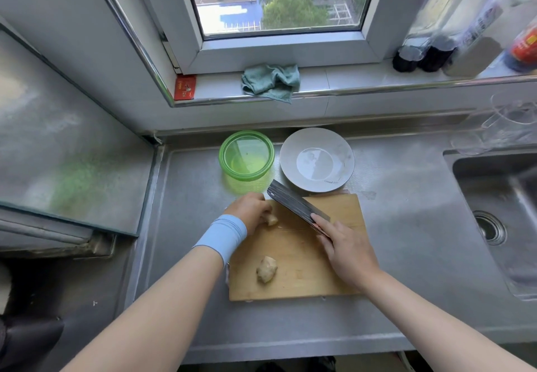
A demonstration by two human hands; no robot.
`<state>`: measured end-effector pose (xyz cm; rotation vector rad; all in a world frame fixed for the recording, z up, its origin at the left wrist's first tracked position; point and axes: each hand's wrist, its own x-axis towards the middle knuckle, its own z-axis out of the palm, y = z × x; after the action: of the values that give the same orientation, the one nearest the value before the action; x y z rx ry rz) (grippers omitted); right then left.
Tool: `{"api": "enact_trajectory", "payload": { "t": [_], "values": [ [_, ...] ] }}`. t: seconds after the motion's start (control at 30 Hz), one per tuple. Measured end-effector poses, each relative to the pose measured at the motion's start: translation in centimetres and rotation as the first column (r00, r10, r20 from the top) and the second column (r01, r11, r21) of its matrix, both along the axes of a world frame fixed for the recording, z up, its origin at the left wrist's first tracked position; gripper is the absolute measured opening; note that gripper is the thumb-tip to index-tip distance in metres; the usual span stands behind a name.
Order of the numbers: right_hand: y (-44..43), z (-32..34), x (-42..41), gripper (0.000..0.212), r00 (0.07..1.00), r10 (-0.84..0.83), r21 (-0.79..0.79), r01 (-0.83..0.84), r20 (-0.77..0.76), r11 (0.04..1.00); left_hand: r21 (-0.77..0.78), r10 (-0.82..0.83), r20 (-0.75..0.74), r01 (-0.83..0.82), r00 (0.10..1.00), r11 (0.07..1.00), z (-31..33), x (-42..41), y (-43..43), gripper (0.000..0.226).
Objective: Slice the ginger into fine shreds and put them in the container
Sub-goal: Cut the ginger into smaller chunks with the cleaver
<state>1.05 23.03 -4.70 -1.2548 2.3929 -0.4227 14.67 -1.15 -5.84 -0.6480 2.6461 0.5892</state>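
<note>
Held ginger [270,220] on board [305,281] under curled left fingers [257,198]. Gripped knife [296,204] with right fingers [321,223] wrapped on handle, blade beside ginger. Noted second piece [266,269] nearer on board; container [246,155] on tabletop [406,226] beyond.

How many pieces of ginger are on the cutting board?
2. The held ginger piece is under the left hand; the loose ginger piece lies nearer the cutting board's front edge. The hand may hide more.
</note>
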Motion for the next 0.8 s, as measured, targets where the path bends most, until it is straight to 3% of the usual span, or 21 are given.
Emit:
{"api": "enact_trajectory", "payload": {
  "t": [0.13, 0.2, 0.27, 0.3, 0.37, 0.47, 0.53, 0.6, 0.7, 0.8],
  "values": [
    [-0.3, 0.5, 0.1, 0.048, 1.0, 0.004, 0.014, -0.005, 0.012, 1.0, -0.01, 0.052, -0.025, -0.052, 0.998, 0.999, 0.2, 0.0, 0.5, 0.033],
    [-0.3, 0.7, 0.2, 0.048, 1.0, 0.004, 0.007, -0.004, 0.017, 1.0, -0.01, 0.145, -0.217, -0.15, 0.965, 0.989, 0.7, 1.2, 2.0, 0.034],
    [-0.2, 0.9, 0.4, 0.047, 1.0, 0.0, -0.018, 0.0, 0.021, 1.0, 0.031, 0.248, -0.447, -0.263, 0.859, 0.964, 0.8, 3.1, 4.3, 0.027],
    [-0.1, 1.0, 0.5, 0.047, 1.0, -0.001, -0.029, 0.001, 0.021, 1.0, 0.039, 0.269, -0.488, -0.287, 0.83, 0.957, 0.8, 4.1, 5.6, 0.023],
    [0.1, 1.2, 0.6, 0.047, 1.0, -0.002, -0.042, 0.003, 0.018, 0.999, 0.027, 0.282, -0.418, -0.298, 0.863, 0.954, 0.4, 5.9, 8.3, 0.026],
    [0.6, 1.7, 0.6, 0.046, 1.0, -0.011, -0.035, 0.011, 0.01, 0.999, 0.083, 0.342, -0.143, -0.333, 0.929, 0.939, -0.4, 7.2, 11.2, 0.045],
    [1.0, 2.0, 0.7, 0.045, 1.0, -0.022, -0.03, 0.023, 0.016, 0.999, 0.129, 0.402, -0.135, -0.387, 0.905, 0.913, -0.9, 7.1, 11.9, 0.041],
    [1.5, 2.2, 0.7, 0.045, 0.999, -0.03, -0.026, 0.031, 0.034, 0.999, 0.204, 0.513, -0.183, -0.478, 0.839, 0.854, -0.3, 6.1, 12.4, 0.036],
    [2.2, 2.5, 0.7, 0.042, 0.995, -0.072, -0.025, 0.074, 0.072, 0.997, 0.445, 0.733, -0.214, -0.604, 0.646, 0.662, 1.0, 4.3, 13.3, 0.032],
    [3.0, 2.7, 0.9, 0.04, 0.99, -0.101, -0.029, 0.105, 0.099, 0.994, 0.548, 0.82, -0.207, -0.631, 0.534, 0.549, 0.8, 3.1, 14.5, 0.03]
  ]
}}
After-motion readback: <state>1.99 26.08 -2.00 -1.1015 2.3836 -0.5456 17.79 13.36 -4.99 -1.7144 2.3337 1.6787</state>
